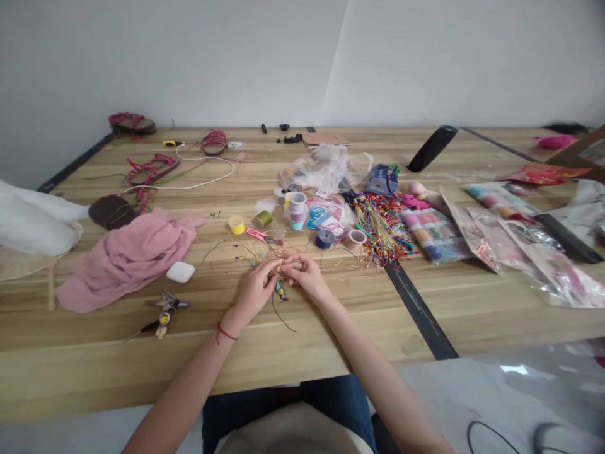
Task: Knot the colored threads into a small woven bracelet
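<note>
My left hand and my right hand meet over the table, fingertips pinched close together. Between them runs a thin yellow cord, gripped by both. Below the fingers hangs a small bundle of blue and yellow cord, with a dark loose end trailing toward me. Behind my hands lie loose thread clippings and pink-handled thread snips. My fingers hide part of the cord, so any knot in it cannot be made out.
Spools of yellow, green and navy thread stand behind my hands. Rightward lies a heap of colourful cords beside plastic packets. At left are a pink cloth, a white case and a key bunch.
</note>
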`<state>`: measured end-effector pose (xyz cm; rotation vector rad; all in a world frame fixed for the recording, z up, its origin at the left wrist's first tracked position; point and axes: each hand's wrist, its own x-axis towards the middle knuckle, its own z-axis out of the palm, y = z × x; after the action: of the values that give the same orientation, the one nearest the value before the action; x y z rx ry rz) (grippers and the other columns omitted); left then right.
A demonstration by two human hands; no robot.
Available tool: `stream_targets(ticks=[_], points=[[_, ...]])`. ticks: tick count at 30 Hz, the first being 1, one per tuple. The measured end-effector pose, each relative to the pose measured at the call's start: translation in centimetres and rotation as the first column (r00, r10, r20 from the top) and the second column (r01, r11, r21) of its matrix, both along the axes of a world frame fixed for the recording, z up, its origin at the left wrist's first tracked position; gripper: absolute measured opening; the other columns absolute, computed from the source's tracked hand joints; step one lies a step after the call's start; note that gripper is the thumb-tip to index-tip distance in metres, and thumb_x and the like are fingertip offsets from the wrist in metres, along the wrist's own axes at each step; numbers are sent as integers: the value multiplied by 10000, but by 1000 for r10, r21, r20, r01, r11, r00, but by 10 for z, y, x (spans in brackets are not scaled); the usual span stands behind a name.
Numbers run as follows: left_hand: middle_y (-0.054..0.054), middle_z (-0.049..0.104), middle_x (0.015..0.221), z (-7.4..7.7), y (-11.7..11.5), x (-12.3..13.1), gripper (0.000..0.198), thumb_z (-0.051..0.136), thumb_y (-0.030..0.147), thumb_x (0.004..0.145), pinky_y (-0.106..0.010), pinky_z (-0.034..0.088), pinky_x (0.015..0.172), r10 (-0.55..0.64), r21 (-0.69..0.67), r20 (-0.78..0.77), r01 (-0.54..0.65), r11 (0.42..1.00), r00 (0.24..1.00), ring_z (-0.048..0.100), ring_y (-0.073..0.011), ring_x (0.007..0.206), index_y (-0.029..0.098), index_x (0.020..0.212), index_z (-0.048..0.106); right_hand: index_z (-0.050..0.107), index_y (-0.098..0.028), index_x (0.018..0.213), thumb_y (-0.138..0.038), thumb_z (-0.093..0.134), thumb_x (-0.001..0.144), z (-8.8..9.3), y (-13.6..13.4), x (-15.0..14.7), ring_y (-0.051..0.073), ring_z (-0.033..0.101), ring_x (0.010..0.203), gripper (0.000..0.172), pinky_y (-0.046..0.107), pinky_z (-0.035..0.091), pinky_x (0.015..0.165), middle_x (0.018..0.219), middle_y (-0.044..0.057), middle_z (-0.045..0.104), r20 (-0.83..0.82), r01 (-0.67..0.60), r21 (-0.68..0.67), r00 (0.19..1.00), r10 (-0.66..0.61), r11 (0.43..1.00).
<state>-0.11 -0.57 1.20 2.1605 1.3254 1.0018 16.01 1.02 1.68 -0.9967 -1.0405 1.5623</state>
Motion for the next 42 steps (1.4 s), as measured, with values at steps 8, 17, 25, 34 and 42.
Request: stream_targets(ticks=[8, 17, 25, 34, 42], points=[[-52, 682, 1033, 1, 0, 0, 370, 518, 132, 899, -252, 510, 710, -18, -19, 19, 18, 1000, 1000, 601, -120, 718, 220, 1252, 583, 568, -190, 762, -428, 818, 596, 0, 0, -2, 66, 471, 385, 383, 179, 338, 371, 634, -2, 690, 32, 37, 22, 999, -37, 999], [-31, 677, 928, -1, 0, -1, 363, 535, 147, 898, -234, 500, 693, 6, 13, -52, -5, 1000, 999, 600, -119, 701, 213, 1253, 577, 537, -192, 720, -449, 804, 626, -4, 1, -3, 54, 448, 374, 383, 176, 315, 376, 577, -36, 628, 40, 48, 93, 998, -52, 994], [-14, 660, 861, 0, -1, 0, 383, 531, 134, 888, -227, 493, 673, 19, -12, -51, -19, 1000, 999, 583, -115, 665, 214, 1261, 563, 505, -205, 715, -465, 770, 646, -7, 2, -5, 53, 421, 365, 377, 185, 312, 358, 580, -51, 586, 69, 65, 124, 995, -74, 990], [-41, 684, 1035, -1, -2, 1, 406, 520, 103, 882, -270, 523, 823, -11, -9, -29, 11, 1000, 1000, 650, -152, 893, 218, 1270, 552, 486, -215, 740, -322, 692, 693, -3, -3, -8, 63, 420, 393, 237, 192, 328, 379, 572, -69, 515, 165, 101, 162, 978, -128, 982], [-64, 647, 1232, -4, -4, 0, 417, 500, 132, 908, -327, 534, 921, -16, 80, -79, 23, 997, 997, 647, -180, 1045, 238, 1309, 541, 460, -222, 765, -302, 645, 710, -3, -4, -11, 74, 423, 442, 209, 201, 354, 393, 633, -57, 508, 192, 127, 174, 968, -160, 977]])
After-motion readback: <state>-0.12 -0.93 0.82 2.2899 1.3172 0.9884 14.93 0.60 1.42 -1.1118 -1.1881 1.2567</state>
